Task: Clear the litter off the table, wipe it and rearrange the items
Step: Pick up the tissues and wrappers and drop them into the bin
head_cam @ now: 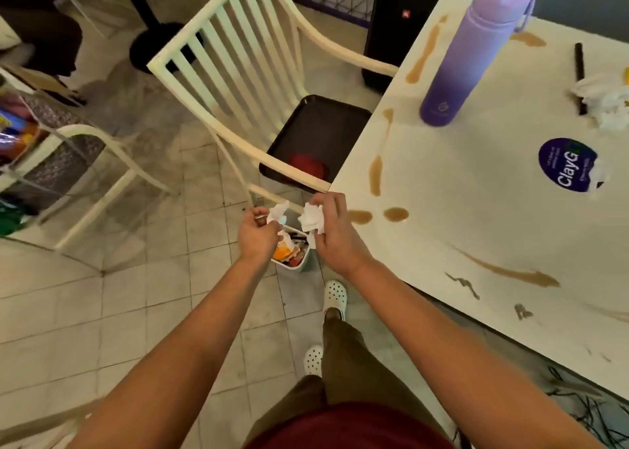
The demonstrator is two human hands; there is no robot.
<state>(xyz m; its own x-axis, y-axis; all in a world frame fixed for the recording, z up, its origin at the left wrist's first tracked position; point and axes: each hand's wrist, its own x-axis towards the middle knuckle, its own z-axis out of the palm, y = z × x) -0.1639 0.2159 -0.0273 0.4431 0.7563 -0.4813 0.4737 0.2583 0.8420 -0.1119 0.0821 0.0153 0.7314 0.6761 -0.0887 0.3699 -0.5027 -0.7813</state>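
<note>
Both hands [258, 235] [335, 235] grip crumpled white tissues [311, 218].

Both bare arms are reaching forward and down, forearms converging. The left hand [256, 236] is curling its fingers, pinching something white at the fingertips. The right hand [332, 234] is gripping a crumpled white wad, knuckles up, close beside the left, not touching.
</note>
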